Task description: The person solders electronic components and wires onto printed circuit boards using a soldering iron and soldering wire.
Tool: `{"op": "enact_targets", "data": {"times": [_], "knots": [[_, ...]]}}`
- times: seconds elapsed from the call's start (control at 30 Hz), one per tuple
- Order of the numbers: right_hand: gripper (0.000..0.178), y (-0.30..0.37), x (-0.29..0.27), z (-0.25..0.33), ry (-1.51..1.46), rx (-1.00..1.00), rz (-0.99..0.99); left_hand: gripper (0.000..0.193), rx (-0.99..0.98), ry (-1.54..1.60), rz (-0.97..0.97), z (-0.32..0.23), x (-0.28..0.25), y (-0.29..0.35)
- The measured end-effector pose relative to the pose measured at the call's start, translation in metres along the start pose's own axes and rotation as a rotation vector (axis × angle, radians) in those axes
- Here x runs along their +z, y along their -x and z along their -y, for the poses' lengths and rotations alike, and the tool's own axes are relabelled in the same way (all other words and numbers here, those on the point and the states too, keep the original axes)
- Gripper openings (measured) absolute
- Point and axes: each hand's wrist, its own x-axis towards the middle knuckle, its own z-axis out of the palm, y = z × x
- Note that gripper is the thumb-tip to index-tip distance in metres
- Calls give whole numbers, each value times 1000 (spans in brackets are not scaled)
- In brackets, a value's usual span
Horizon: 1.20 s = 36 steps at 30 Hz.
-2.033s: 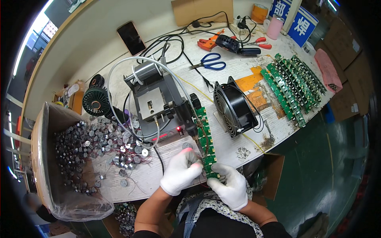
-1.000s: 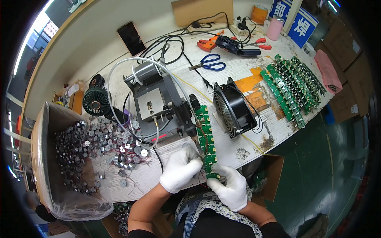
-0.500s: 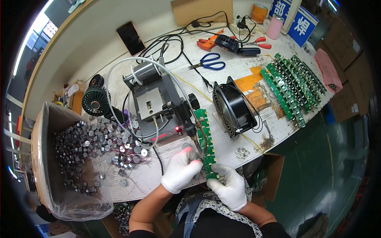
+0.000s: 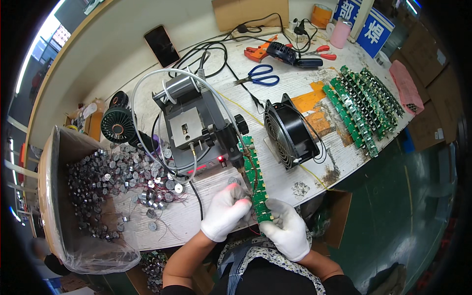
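A long green circuit board strip (image 4: 252,169) lies under the tip of the soldering machine (image 4: 189,127). My right hand (image 4: 286,231), in a white glove, grips the strip's near end between thumb and fingers. Also gloved, my left hand (image 4: 223,214) is pinched closed at the strip's left edge, close to the soldering tip (image 4: 244,178). What its fingertips hold is hidden. A thin red wire shows below, between both hands. Just beyond the left fingers sits a round grey metal part (image 4: 233,181).
Many small round metal parts with wires (image 4: 147,184) spill from a plastic-lined box (image 4: 54,196) at left. A black fan (image 4: 291,130) stands right of the strip. Behind are blue scissors (image 4: 263,76) and cables; stacked circuit boards (image 4: 361,110) lie far right.
My right hand has shifted very slightly right, and the near end of the strip with it. My left hand stays almost in place, still pinched.
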Motion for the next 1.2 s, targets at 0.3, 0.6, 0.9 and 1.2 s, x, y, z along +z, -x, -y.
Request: {"op": "enact_targets", "data": {"times": [0.3,0.6,0.9,1.2], "knots": [[58,0,-3,4,65,-22,9,8,5,22,-30,-2,2,4],[69,-15,-14,18,-18,9,158,11,57,-24,22,11,-5,5],[70,-11,1,13,30,21,76,15,6,19,52,13,-3,12],[66,-11,14,2,-112,-12,36,12,2,13,-55,5,-3,19]]}}
